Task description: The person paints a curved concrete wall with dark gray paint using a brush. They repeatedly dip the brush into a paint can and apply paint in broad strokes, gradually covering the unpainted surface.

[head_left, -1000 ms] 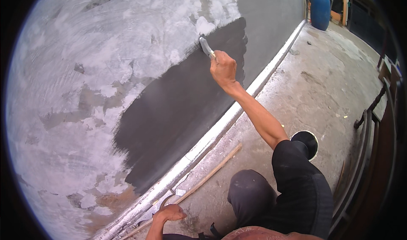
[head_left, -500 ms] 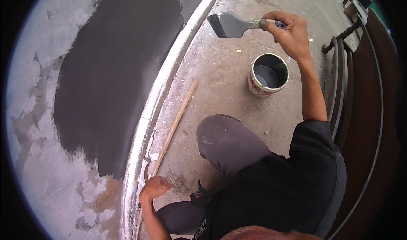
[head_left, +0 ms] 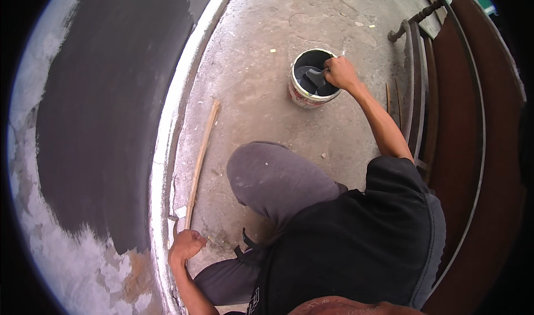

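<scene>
My right hand (head_left: 340, 73) is closed at the rim of a paint bucket (head_left: 300, 98), gripping a wide paintbrush (head_left: 315, 78). The brush head is down inside the bucket, over the dark grey paint (head_left: 303, 72); its bristle tips are hard to make out. At lower left, my left hand (head_left: 187, 246) has its fingers curled together, beside the near end of a wooden stick (head_left: 201, 159). A tiny pale bit shows at its fingertips, too small to name. Left of the curb, a wide dark grey painted patch (head_left: 105, 114) covers part of the mottled surface.
A white-edged curb (head_left: 167, 148) curves between the painted surface and the concrete floor (head_left: 256, 92). Dark wooden furniture (head_left: 456, 103) with a turned leg stands along the right. My bent knee (head_left: 272, 170) is between the stick and the bucket. Thin strips (head_left: 388, 99) lie by the furniture.
My right hand has brought the paintbrush from above the floor beyond the bucket down into the bucket. The view has shifted to the right; my left hand stays curled near the stick.
</scene>
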`<state>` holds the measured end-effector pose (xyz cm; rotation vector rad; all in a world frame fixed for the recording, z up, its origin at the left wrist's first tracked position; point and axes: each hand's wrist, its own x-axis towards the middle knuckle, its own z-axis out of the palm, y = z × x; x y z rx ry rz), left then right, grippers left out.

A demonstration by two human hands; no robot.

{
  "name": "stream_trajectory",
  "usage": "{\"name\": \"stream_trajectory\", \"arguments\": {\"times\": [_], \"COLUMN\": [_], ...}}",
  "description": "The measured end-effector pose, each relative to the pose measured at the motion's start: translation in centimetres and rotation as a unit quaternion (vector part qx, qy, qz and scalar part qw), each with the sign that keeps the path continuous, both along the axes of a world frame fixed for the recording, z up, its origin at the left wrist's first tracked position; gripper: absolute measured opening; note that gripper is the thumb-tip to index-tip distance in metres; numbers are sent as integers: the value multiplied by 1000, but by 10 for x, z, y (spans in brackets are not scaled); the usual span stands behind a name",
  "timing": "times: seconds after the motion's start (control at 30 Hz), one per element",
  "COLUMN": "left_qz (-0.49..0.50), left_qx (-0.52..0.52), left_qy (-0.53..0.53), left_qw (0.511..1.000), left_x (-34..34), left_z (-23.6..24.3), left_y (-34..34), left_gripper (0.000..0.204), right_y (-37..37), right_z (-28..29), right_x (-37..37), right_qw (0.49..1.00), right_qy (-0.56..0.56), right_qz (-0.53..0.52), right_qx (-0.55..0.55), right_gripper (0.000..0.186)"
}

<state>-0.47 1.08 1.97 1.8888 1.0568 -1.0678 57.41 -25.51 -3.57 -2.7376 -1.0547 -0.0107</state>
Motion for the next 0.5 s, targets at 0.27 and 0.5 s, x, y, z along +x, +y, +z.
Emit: {"name": "stream_trajectory", "arguments": {"times": [0.27,0.5], "left_qz": [13,-16], "left_qx": [-13,-21], "left_qy": [-19,-19], "left_qw": [1000,999], "left_x": [-7,-6], "left_z": [-8,-7], "left_y": [2,1], "left_gripper": [32,34], "right_y": [-14,-37], "right_z": [30,26], "right_x": [-9,-16], "right_qw": [997,971], "right_qy": [-56,-184], "right_qz": [39,135], "right_qx": [29,67], "right_gripper": [13,13]}}
